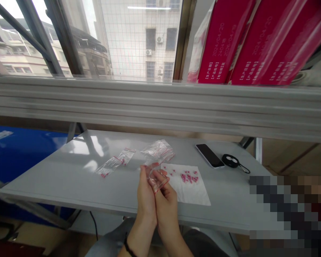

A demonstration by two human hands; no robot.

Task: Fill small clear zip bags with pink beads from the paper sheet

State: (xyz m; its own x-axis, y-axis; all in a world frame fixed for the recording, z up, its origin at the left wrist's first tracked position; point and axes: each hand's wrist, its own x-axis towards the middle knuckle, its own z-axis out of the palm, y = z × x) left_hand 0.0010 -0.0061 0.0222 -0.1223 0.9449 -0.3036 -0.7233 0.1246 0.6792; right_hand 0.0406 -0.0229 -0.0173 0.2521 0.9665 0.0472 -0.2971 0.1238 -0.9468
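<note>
Near the front of the tabletop (56,189), I see the left hand (146,191) and right hand (168,195) side by side, touching, their fingers narrowed on a clear bag (157,185) edged in red. Around the hands by the clock, I have a heap of bags (160,148) at twelve, a phone (210,156) at two, and a round black case (230,161) just beside it toward three. At three, a white sheet (192,198) carries loose pink pieces (184,178), mostly clustered. At ten lie two small bags (108,166) with pink inside. I cannot tell whether the held one contains any.
</note>
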